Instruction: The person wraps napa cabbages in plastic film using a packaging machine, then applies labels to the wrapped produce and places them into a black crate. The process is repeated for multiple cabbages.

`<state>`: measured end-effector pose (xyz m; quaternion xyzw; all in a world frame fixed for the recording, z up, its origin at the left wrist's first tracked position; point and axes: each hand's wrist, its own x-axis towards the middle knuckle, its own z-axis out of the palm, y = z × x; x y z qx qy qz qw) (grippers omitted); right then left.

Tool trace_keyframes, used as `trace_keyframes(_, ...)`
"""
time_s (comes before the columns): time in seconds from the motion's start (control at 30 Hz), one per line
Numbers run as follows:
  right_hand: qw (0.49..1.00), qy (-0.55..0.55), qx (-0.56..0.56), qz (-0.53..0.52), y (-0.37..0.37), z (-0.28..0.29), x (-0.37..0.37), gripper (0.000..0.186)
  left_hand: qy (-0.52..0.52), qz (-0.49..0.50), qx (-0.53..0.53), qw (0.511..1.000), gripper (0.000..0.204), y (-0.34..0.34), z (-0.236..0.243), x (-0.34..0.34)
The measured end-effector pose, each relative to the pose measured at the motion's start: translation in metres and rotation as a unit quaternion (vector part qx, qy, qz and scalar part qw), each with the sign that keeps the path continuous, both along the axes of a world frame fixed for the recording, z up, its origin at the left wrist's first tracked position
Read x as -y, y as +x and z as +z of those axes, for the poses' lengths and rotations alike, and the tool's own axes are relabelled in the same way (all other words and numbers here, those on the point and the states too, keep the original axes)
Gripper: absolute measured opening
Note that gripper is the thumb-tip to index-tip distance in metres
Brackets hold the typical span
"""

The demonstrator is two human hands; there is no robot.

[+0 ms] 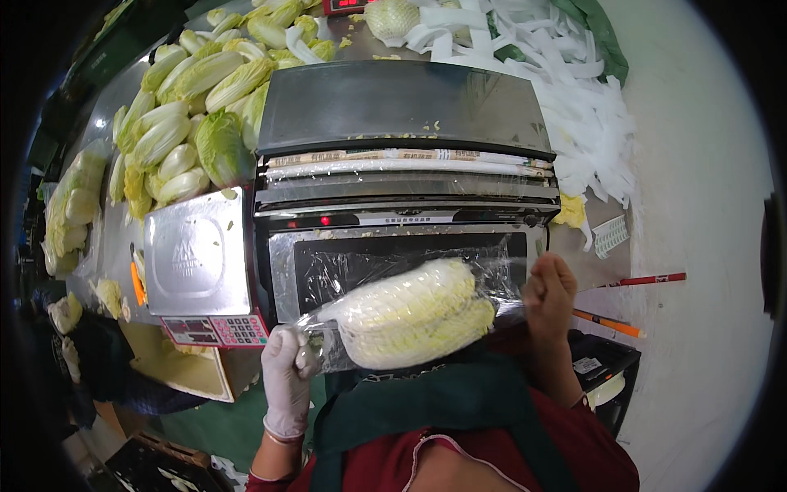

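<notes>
Between my hands, in front of the film-wrapping machine, is a napa cabbage, pale yellow-green and covered in a white foam net. Clear plastic film lies around it, gathered toward both ends. My left hand, in a white glove, is closed on the film at the cabbage's left end. On the other side my bare right hand is closed in a fist, with the film stretched toward it. The film roll sits in the machine beneath a dark metal hood.
At left stands a digital scale, with a heap of bare napa cabbages behind it. White foam strips are piled at back right. A red pen and an orange-handled tool stick out at right. Another person's gloved hand shows far left.
</notes>
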<state>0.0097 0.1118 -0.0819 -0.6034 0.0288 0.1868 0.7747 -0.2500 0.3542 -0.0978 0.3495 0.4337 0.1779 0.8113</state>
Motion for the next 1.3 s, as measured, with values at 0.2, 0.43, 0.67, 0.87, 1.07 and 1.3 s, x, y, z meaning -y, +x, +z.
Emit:
trace_keyframes(0.2, 0.912, -0.376, 0.163, 0.009, 0.014, -0.065, 0.060, 0.020, -0.034, 0.013, -0.060, 0.998, 0.024, -0.020, -0.064, 0.034)
trace_keyframes(0.43, 0.740, -0.368, 0.550, 0.123, -0.004, -0.077, -0.018, 0.005, -0.064, -0.076, 0.023, 0.995, 0.022, 0.021, -0.063, 0.069)
trace_keyframes(0.67, 0.838, -0.112, 0.514, 0.146, -0.035, -0.049, -0.053, 0.008, 0.134, -0.259, 0.255, 0.922, 0.025, 0.066, -0.018, 0.026)
trace_keyframes(0.87, 0.654, 0.021, 0.714, 0.247, -0.011, 0.024, -0.051, 0.011, -0.106, -0.384, 0.311, 0.863, 0.069, 0.061, 0.027, 0.049)
trace_keyframes(1.07, 0.709, 0.179, 0.586, 0.349, -0.034, 0.030, -0.118, 0.017, -0.220, -0.511, 0.272, 0.785, 0.071, 0.064, 0.027, 0.033)
trace_keyframes(1.3, 0.673, 0.107, 0.093, 0.726, -0.085, -0.005, -0.120, 0.027, 0.057, -0.660, 0.133, 0.737, 0.049, 0.024, -0.026, -0.033)
